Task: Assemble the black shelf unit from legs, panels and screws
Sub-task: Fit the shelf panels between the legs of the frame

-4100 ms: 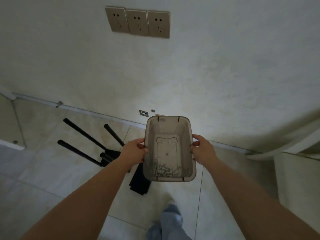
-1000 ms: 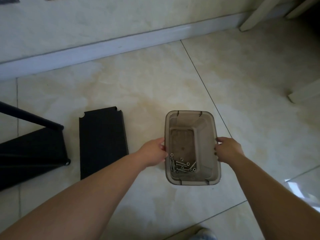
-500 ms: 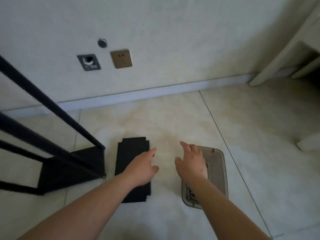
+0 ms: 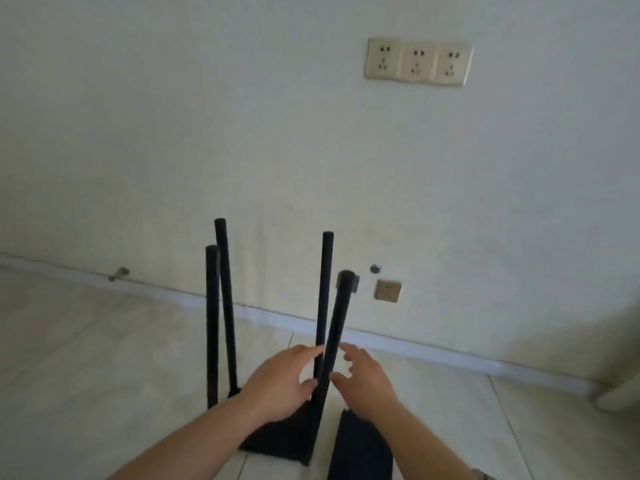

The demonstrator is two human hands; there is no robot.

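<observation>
A black shelf panel (image 4: 277, 441) lies on the tiled floor with several black legs standing up from its corners. The nearest leg (image 4: 332, 344) leans toward me. My left hand (image 4: 280, 382) is just left of that leg and my right hand (image 4: 363, 379) just right of it. The fingers of both hands are spread, and whether they touch the leg is unclear from the blur. A second, loose black panel (image 4: 360, 448) lies flat on the floor under my right wrist. The bin of screws is out of view.
A white wall with a baseboard (image 4: 415, 355) runs behind the shelf. A triple socket plate (image 4: 417, 62) is high on the wall and a single socket (image 4: 388, 290) is low beside the legs. A pale furniture edge (image 4: 620, 396) shows at the far right.
The screw bin was set down on the floor and released. My view has swung to the panel with legs, and both hands have come up on either side of its nearest leg.
</observation>
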